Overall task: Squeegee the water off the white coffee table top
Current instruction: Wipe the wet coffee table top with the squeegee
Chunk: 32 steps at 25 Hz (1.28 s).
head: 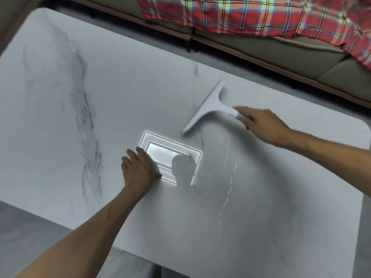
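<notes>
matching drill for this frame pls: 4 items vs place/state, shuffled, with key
Items:
1. white T-shaped plastic squeegee
2. left hand
3. red plaid cloth
4. thin line of water beads

Place/state:
A. draped over the beige sofa
B. palm down, flat on the white marble-look table top
C. on the table top, below the squeegee blade
D. handle gripped by the right hand, blade on the table top

Pairs: 1-D, 2-B, 3-A, 4-C
</notes>
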Each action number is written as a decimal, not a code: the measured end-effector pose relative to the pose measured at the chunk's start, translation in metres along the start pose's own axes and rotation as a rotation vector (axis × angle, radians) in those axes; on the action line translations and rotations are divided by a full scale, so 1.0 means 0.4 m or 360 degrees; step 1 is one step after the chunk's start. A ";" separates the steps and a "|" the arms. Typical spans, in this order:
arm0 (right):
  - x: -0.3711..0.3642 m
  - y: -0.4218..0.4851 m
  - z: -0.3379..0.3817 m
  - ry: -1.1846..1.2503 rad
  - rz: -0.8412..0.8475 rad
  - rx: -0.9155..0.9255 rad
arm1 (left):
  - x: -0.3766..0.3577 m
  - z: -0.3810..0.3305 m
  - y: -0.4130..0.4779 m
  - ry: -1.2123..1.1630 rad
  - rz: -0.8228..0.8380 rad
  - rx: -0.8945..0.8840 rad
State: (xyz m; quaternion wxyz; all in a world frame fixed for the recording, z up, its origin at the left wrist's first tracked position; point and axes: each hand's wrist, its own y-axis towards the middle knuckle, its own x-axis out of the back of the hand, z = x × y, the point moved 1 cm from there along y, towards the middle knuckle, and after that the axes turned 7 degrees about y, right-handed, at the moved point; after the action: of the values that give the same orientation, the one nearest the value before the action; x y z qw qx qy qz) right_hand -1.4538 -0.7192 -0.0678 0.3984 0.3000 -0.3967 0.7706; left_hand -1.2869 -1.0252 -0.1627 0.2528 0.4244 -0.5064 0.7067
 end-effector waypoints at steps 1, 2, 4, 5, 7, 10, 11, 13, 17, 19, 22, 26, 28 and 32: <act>-0.012 0.076 0.045 0.0156 -0.0050 0.0003 | 0.006 -0.015 0.008 0.0008 -0.0016 -0.0014; -0.029 0.144 0.085 0.0283 -0.0077 -0.0016 | 0.010 -0.032 0.018 -0.0003 -0.0001 -0.0033; -0.065 0.247 0.148 0.0482 -0.0089 -0.0078 | 0.014 -0.063 0.045 -0.0066 0.0034 -0.0055; -0.085 0.276 0.165 0.0521 -0.0065 -0.0099 | 0.015 -0.075 0.060 -0.0104 0.0047 -0.0056; -0.117 0.283 0.156 0.0474 0.0008 -0.0105 | 0.013 -0.094 0.088 -0.0139 0.0060 -0.0057; -0.135 0.185 0.044 0.0280 0.0029 -0.0076 | 0.011 -0.132 0.110 -0.0100 0.0043 -0.0078; -0.132 0.131 -0.013 0.0231 0.0017 -0.0096 | 0.012 -0.151 0.117 -0.0085 0.0026 -0.0091; -0.122 0.004 -0.130 0.0193 0.0013 -0.0180 | 0.017 -0.193 0.130 -0.0067 -0.0018 -0.0113; -0.082 -0.263 -0.287 0.0087 -0.0005 -0.0438 | 0.033 -0.293 0.173 0.0038 -0.0119 -0.0171; -0.051 -0.319 -0.303 0.0040 -0.0037 -0.0483 | 0.030 -0.336 0.194 0.0059 -0.0056 -0.0182; -0.017 -0.212 -0.283 0.0251 -0.0223 -0.0373 | 0.019 -0.357 0.210 0.0107 0.0033 -0.0163; 0.012 0.152 -0.156 0.0329 -0.0353 -0.0139 | 0.032 -0.360 0.211 0.0139 0.0053 -0.0193; 0.018 0.305 -0.098 0.0352 -0.0311 -0.0086 | 0.039 -0.357 0.210 0.0150 0.0076 -0.0242; 0.006 0.394 -0.086 0.0267 -0.0204 -0.0059 | 0.052 -0.352 0.207 0.0197 0.0087 -0.0310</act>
State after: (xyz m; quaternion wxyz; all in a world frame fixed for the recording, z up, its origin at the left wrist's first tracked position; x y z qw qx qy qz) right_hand -1.5944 -0.7468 -0.1419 0.4841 0.2519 -0.3561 0.7586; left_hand -1.4112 -0.9255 -0.2045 0.3044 0.3395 -0.5673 0.6857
